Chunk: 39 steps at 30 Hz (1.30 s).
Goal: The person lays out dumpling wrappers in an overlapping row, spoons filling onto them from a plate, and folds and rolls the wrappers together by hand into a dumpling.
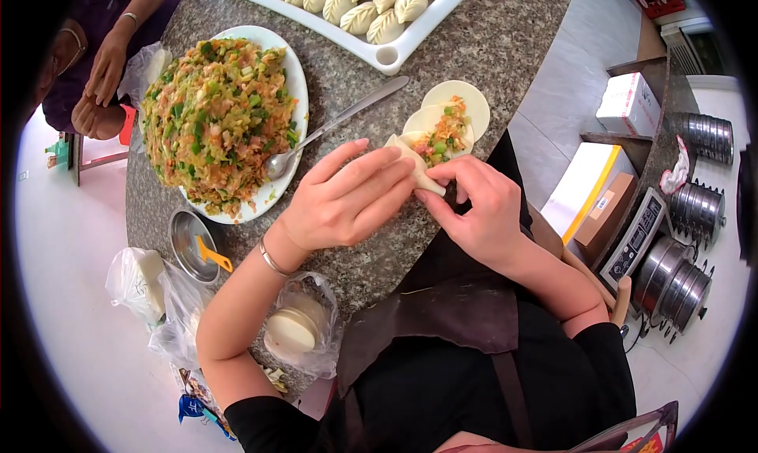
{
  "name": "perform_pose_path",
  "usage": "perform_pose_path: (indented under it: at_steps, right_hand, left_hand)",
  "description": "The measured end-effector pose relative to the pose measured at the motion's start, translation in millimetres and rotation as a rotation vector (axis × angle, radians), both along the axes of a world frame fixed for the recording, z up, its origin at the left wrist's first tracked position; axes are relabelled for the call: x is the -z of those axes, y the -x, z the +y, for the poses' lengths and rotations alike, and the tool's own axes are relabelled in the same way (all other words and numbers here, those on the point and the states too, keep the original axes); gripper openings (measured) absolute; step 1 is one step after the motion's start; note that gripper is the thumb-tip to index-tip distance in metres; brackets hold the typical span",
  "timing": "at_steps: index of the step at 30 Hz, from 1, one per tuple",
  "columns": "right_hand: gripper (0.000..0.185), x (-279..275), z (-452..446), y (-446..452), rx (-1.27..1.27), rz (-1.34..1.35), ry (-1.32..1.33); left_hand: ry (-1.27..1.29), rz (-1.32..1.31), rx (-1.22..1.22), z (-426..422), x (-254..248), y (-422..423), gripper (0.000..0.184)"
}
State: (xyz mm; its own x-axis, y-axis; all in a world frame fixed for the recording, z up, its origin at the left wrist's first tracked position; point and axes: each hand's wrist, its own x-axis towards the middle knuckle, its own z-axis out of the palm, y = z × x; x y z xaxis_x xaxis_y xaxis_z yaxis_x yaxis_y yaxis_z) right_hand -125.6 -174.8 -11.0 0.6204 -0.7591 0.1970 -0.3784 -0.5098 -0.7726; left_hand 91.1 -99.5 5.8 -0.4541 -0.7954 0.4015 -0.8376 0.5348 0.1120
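Observation:
A pale dumpling (424, 174), partly folded, is between my two hands. My left hand (347, 196) rests its long fingertips against the dumpling's side; its thumb is hidden. The thumb and forefinger of my right hand (478, 204) pinch the dumpling's near end. Just beyond the fingers lie round dough wrappers (466, 99), one of them topped with chopped filling (446, 133). Left of my hands, a white plate (298, 70) bears a tall heap of orange and green filling (217, 121). A metal spoon (347, 120) leans on the plate's rim.
A white tray (347, 43) of finished dumplings stands at the back. Near my left forearm are a metal bowl (183, 240) with an orange-handled tool (213, 254) and a bag of wrappers (294, 329). Another person's hands (103, 86) are at upper left. Steel pots (671, 283) stand at right.

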Motion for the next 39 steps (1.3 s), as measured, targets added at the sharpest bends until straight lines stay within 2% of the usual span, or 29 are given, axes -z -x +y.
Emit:
perform_pose_path:
  at_steps: [12,19,32,36,39]
  right_hand:
    - [0.018,-7.1,-5.6,3.9,-0.016,-0.009,0.017]
    - [0.01,-17.0,-22.2,0.8,-0.13,0.021,0.185]
    - [0.017,-27.7,-31.0,-14.1,-0.252,0.15,0.381]
    - [0.016,-31.2,-30.9,-4.2,-0.292,0.197,0.284]
    - [0.017,-30.5,-28.7,0.8,-0.27,0.11,0.223]
  left_hand:
    - [-0.006,0.012,0.008,-3.6,-0.3,-2.0,0.019]
    - [0.0,-0.019,0.01,-2.9,0.2,-3.3,0.02]
    - [0.029,0.014,0.021,-3.3,4.1,-5.6,0.019]
    - [0.011,0.02,0.025,-2.9,2.7,-5.8,0.02]
    - [0.022,0.022,0.018,-3.0,3.1,-4.8,0.021]
